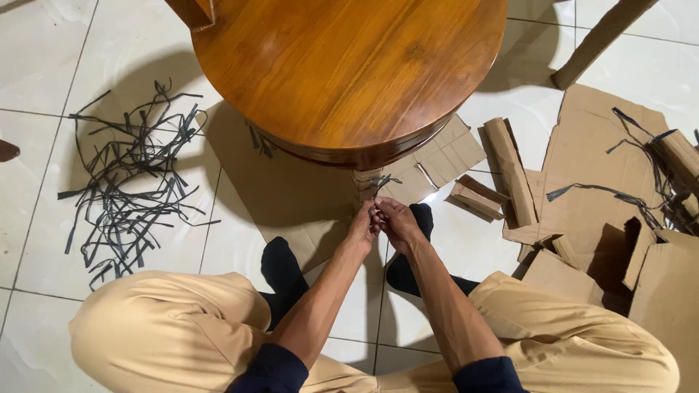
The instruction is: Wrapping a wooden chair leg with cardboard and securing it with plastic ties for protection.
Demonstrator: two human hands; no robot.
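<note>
The floor [44, 65] is of pale glossy tiles, and a person sits on it with knees spread, in tan trousers and black socks. At twelve o'clock from the hands stands a round wooden bench [349, 65] with a polished brown top. One leg of it, still wrapped in cardboard [366, 185], comes down just under the edge of the top, and a thin black plastic strap [382, 180] is around this wrapping.

The left hand [362, 225] and the right hand [397, 222] meet at the bottom of this wrapped leg, touching each other. Both are closed in a pinch on the end of the strap, it seems; the fingers hide the exact grip.

Much of the unpacking looks already done. At nine o'clock from the hands lies a loose pile of black straps [127, 189], well apart from the bench. A flat sheet of cardboard [291, 189] lies under the bench. At three o'clock are many torn cardboard pieces [582, 189], some folded into channels, with a few more straps on them. The top of the bench is bare. What is left, as far as can be judged, is this last wrapped leg with its strap. If other legs are also covered cannot be seen, because the top hides them.
</note>
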